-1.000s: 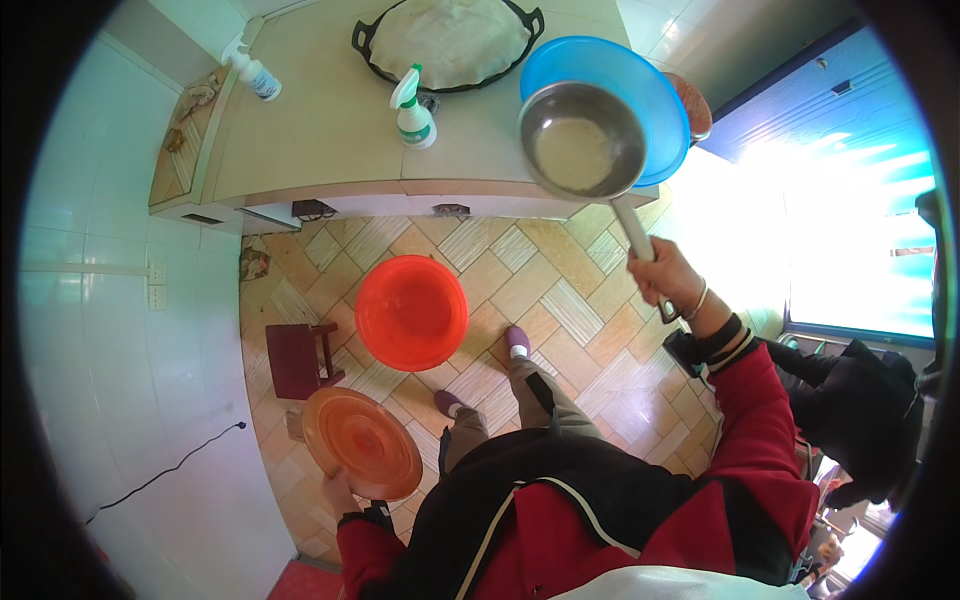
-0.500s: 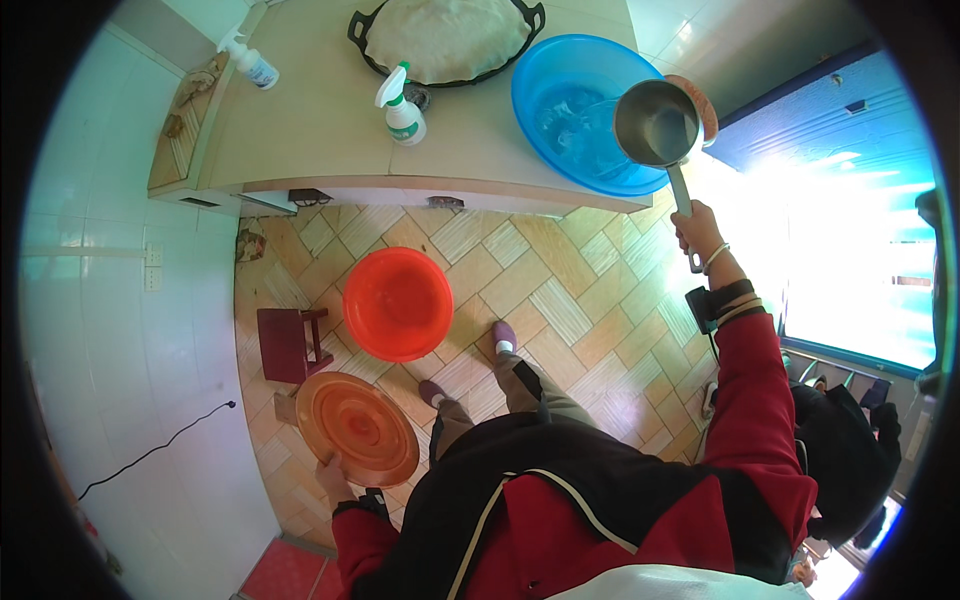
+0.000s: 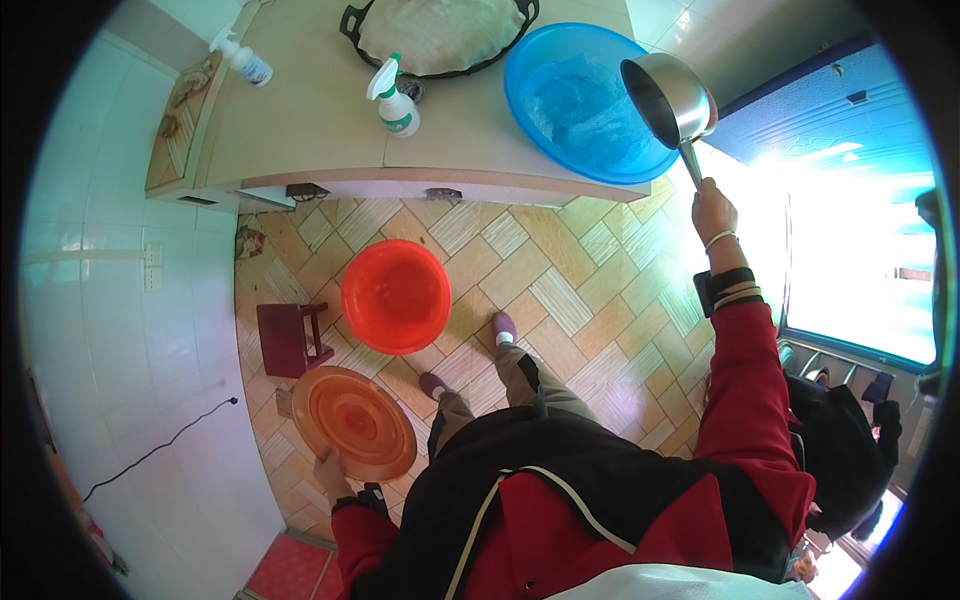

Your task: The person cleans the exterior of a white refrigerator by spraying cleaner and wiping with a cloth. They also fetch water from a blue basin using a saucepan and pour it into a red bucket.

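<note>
My right hand (image 3: 714,212) is closed round the handle of a metal water dipper (image 3: 682,98), held at the right rim of a blue plastic basin (image 3: 522,118) on the counter. The dipper's bowl is tipped so that its mouth faces left, over the basin. Rippling water shows in the basin. Low on the left, my left hand (image 3: 328,474) grips the edge of a round orange-brown lid (image 3: 355,422). Some of its fingers are hidden beneath the lid.
On the counter (image 3: 300,130) stand a dough-topped black pan (image 3: 440,35) and two spray bottles (image 3: 397,105) (image 3: 243,58). A red basin (image 3: 358,300) and a dark red stool (image 3: 282,340) are on the tiled floor. Bright light enters at the right.
The dipper has tipped over to the left, and the basin's water looks more stirred. My right hand has shifted slightly right and turned. My left hand keeps hold of the lid.
</note>
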Demonstrator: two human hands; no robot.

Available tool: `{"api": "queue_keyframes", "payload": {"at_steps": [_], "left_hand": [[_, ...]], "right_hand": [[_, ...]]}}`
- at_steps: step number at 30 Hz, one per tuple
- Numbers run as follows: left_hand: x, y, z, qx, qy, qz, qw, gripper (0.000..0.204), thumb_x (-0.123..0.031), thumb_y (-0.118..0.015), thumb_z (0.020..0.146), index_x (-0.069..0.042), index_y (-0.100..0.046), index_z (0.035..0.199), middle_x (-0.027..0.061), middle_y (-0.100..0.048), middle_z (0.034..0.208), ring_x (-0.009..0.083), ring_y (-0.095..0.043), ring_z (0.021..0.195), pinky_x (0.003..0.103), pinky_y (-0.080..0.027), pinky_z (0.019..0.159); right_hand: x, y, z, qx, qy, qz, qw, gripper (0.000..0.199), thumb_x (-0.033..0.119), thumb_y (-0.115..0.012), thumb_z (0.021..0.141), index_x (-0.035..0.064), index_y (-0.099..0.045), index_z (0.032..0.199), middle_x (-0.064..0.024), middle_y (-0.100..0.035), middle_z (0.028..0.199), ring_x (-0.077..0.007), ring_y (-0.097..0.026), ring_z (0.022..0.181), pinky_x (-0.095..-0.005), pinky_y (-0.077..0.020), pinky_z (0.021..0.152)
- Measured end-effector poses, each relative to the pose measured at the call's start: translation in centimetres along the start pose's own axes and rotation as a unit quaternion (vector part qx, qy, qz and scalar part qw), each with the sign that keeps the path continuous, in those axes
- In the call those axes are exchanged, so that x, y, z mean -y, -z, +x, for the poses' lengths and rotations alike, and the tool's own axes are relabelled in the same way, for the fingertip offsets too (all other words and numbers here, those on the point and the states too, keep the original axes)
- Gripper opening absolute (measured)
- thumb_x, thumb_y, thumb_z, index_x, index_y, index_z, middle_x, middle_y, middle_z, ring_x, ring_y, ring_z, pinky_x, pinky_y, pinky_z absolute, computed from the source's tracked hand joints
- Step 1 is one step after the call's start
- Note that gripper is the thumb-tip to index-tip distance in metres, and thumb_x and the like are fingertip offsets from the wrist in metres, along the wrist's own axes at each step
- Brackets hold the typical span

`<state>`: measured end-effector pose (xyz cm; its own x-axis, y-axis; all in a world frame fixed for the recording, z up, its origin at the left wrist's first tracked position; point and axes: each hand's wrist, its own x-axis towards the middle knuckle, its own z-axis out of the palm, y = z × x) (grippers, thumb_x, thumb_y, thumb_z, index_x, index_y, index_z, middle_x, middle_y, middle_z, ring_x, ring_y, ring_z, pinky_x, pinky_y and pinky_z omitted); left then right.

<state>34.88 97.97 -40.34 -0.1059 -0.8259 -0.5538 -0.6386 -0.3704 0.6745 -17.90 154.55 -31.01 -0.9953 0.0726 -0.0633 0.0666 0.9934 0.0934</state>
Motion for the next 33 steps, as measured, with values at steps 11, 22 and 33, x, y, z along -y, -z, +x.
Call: {"api": "queue_keyframes", "payload": {"at_steps": [11, 22, 33], "left_hand": [[2.6, 3.1, 1.5, 0.004, 0.027, 0.097, 0.995, 0.031, -0.007, -0.059, 0.076, 0.004, -0.055, 0.105, 0.0091, -0.060, 0.094, 0.0185, -0.059, 0.080, 0.028, -0.050, 0.068], [7.9, 7.3, 2.6, 0.004, 0.078, 0.023, 0.997, 0.038, -0.016, -0.064, 0.075, 0.008, -0.055, 0.104, 0.0093, -0.060, 0.094, 0.0147, -0.057, 0.078, 0.026, -0.047, 0.066], [15.7, 14.6, 2.0, -0.048, 0.189, 0.069, 0.978, 0.039, -0.007, -0.062, 0.076, 0.007, -0.051, 0.111, 0.0093, -0.059, 0.099, 0.0166, -0.057, 0.083, 0.027, -0.046, 0.070]], "right_hand": [[4.7, 3.2, -4.6, 0.033, -0.093, 0.510, 0.855, 0.016, 0.017, -0.055, 0.081, 0.0022, -0.049, 0.080, -0.0057, -0.051, 0.054, -0.0127, -0.046, 0.037, -0.0252, -0.0365, 0.035], [22.7, -8.3, -18.6, 0.289, 0.196, 0.304, 0.886, 0.022, 0.021, -0.057, 0.078, 0.0021, -0.048, 0.080, -0.0170, -0.057, 0.065, -0.0337, -0.056, 0.060, -0.0421, -0.0433, 0.053], [39.7, -27.6, -22.6, 0.317, 0.293, -0.040, 0.901, 0.017, 0.012, -0.048, 0.082, 0.0019, -0.050, 0.096, -0.0155, -0.063, 0.085, -0.0277, -0.063, 0.082, -0.0359, -0.0514, 0.068]]}}
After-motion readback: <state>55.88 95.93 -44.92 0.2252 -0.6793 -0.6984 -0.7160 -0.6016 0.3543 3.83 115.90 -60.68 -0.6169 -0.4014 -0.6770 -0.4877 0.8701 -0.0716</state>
